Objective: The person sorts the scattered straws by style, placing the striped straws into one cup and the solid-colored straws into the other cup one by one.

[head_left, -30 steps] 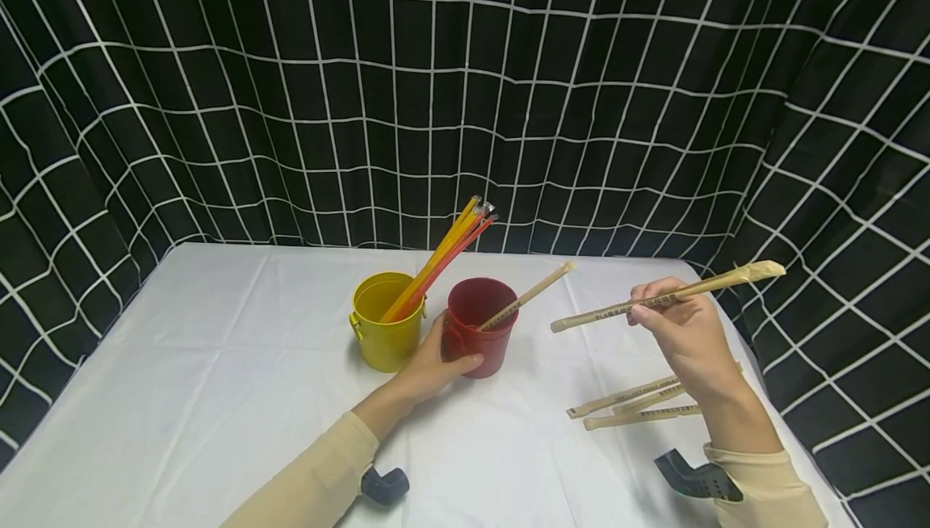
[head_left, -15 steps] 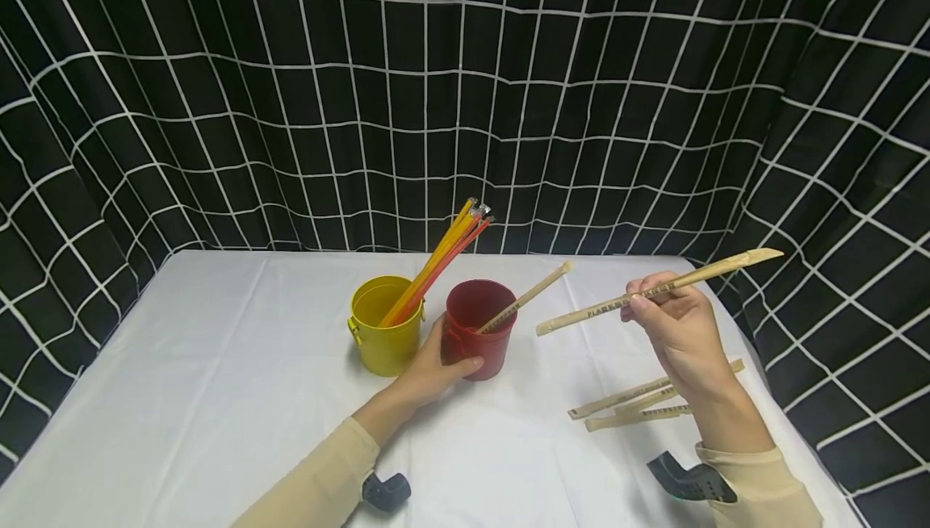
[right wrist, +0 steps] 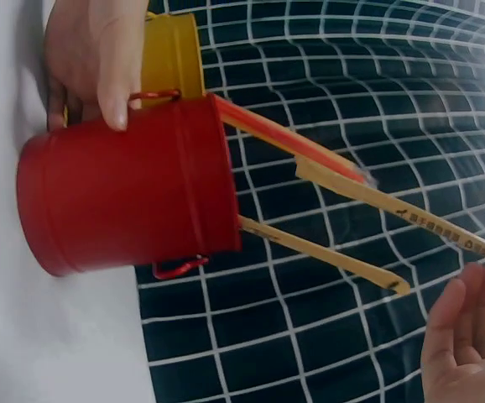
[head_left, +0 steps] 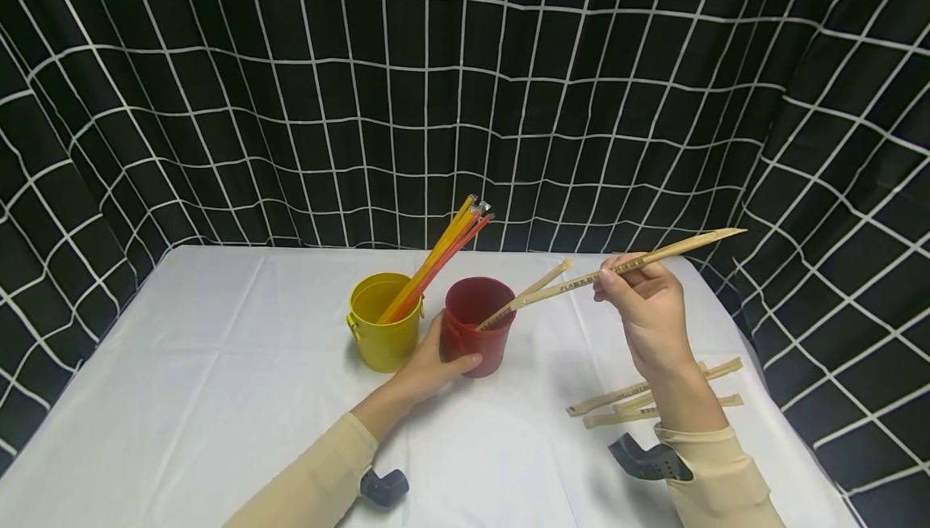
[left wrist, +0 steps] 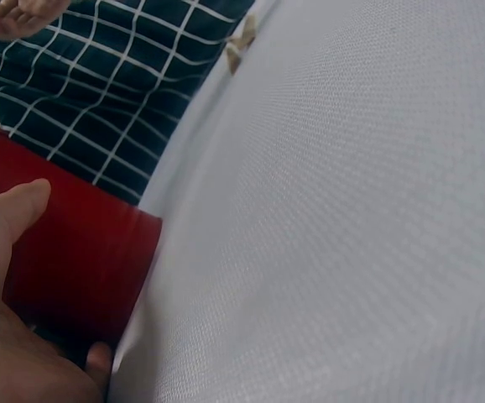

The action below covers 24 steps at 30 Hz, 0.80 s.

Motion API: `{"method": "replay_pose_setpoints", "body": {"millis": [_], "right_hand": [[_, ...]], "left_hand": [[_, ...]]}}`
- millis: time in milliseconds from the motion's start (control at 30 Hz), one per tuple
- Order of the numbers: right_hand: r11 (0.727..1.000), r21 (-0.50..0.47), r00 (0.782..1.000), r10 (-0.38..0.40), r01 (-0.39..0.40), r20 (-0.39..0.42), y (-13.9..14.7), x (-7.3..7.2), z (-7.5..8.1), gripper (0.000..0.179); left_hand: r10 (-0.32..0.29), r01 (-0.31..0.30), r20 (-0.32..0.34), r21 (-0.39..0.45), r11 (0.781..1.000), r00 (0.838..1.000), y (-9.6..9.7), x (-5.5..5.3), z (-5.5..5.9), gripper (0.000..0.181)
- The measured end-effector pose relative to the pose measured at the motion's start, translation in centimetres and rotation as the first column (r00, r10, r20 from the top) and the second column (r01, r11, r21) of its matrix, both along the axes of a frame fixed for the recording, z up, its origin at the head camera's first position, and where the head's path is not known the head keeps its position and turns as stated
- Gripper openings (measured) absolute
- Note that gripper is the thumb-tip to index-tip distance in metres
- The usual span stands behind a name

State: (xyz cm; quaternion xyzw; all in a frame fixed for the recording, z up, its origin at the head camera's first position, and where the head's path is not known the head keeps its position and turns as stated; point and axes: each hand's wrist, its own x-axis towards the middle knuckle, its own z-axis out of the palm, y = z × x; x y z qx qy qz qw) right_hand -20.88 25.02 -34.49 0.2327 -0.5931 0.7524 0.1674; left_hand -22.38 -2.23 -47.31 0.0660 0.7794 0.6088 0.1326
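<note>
My left hand grips a small red bucket on the white table, its thumb across the near side. A paper-wrapped straw leans in that bucket, its upper end sticking out over the right rim. My right hand pinches another paper-wrapped straw with printed lettering. In the head view its lower end overlaps the bucket's right rim; in the right wrist view the end of this held straw is outside the mouth of the red bucket.
Left of the red bucket stands a yellow bucket with several orange and red sticks, shiny at their tips. Several paper-wrapped straws lie on the table, partly behind the right forearm. A black, white-gridded curtain surrounds the table.
My right hand has moved left with the pinched straw, bringing its lower end from well right of the red bucket to its rim. My left hand has stayed on the bucket.
</note>
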Motion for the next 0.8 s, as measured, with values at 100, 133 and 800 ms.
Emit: {"method": "replay_pose_setpoints", "body": {"millis": [100, 133, 800], "right_hand": [[0.999, 0.035, 0.999, -0.027, 0.026, 0.022, -0.3, 0.0, -0.5, 0.02], [0.998, 0.047, 0.999, -0.044, 0.042, 0.032, -0.4, -0.1, -0.7, 0.019], [0.948, 0.281, 0.975, -0.189, 0.151, 0.115, -2.2, -0.8, -3.3, 0.012]], "left_hand": [[-0.001, 0.001, -0.001, 0.001, 1.0, 1.0, 0.1, 0.0, 0.0, 0.095], [0.0, 0.0, -0.001, 0.0, 1.0, 1.0, 0.1, 0.0, 0.0, 0.095], [-0.002, 0.002, -0.004, 0.0, 1.0, 1.0, 0.1, 0.2, -0.1, 0.095]]}}
